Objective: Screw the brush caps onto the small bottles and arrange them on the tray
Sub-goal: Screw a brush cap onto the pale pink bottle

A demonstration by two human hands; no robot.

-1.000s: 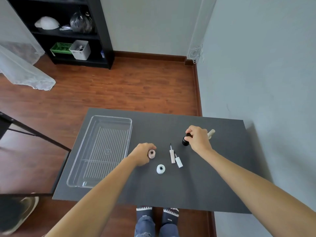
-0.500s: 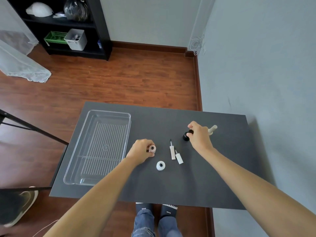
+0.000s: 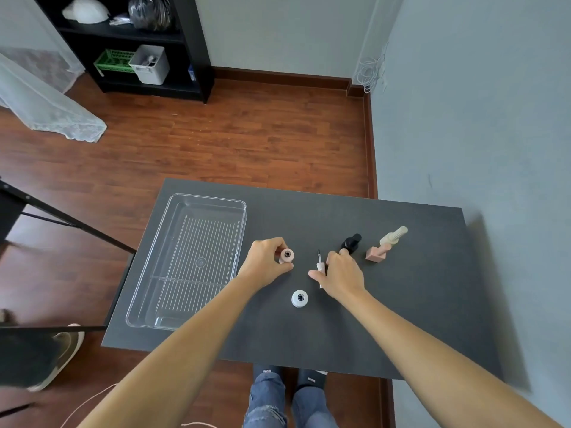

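1. Two bare hands work over a dark grey table [image 3: 401, 319] in the single head view, seen from above.
2. The left hand [image 3: 265, 267] has its fingers curled round a small pink bottle [image 3: 286, 256], open neck facing the camera, near the middle of the table and just right of the tray.
3. The right hand [image 3: 341, 274] is lowered over two white brush caps; its fingers are bent down onto them, and whether it actually pinches one cannot be told.
4. One brush cap [image 3: 320, 263] shows at the hand's left edge, its thin dark brush pointing away from the person; the other is almost wholly hidden under the hand.
5. A small white bottle [image 3: 299, 298] stands uncapped on the table, nearer the person, between the two forearms.
6. A capped black bottle [image 3: 350, 242] stands just beyond the right hand's fingertips, apart from them.
7. Further right, a pink square bottle with a cream cap [image 3: 386, 245] stands on the table, well clear of both hands.
8. The clear plastic tray [image 3: 244, 217], ribbed on its floor, lies at the table's left side with no bottle in it.
9. Beyond the table are a wooden floor [image 3: 247, 134], a black shelf unit [image 3: 197, 50] holding a green basket [image 3: 112, 61] and a white bin [image 3: 150, 64], and a grey wall [image 3: 479, 118] on the right.
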